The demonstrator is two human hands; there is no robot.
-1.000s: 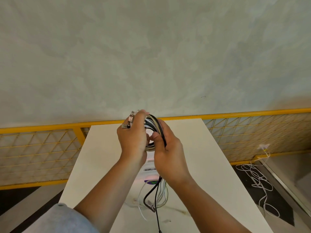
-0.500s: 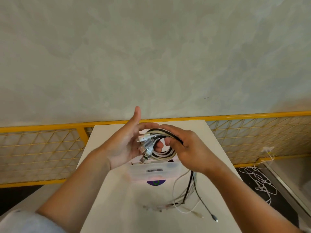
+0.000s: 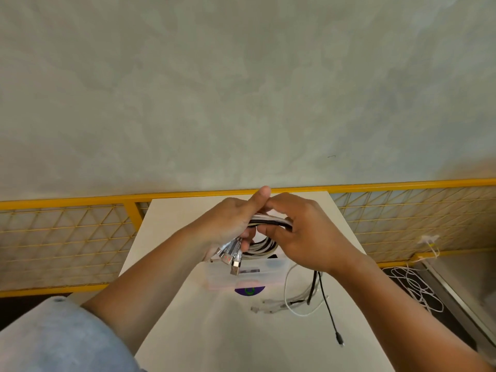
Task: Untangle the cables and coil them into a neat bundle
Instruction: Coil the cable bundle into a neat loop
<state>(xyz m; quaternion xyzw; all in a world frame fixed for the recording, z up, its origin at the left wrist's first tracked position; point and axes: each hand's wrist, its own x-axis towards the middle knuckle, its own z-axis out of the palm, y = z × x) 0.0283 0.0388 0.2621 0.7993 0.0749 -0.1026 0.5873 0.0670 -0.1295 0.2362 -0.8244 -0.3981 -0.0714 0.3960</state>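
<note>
Two grips curled tight round the cable coil (image 3: 268,221): L hand (image 3: 228,225) by the plugs (image 3: 232,257); R hand (image 3: 303,237) on top strands.

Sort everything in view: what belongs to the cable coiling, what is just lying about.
Job: cable coil, gripped by left hand and right hand; USB plugs; loose cable tails on the table.
Lying about: clear plastic box; white cord on the floor; yellow mesh fence.

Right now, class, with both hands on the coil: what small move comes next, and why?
Probably the right hand draws the loose tails up into another loop on the coil while the left hand grips it, since those tails hang down with ends lying on the table.
</note>
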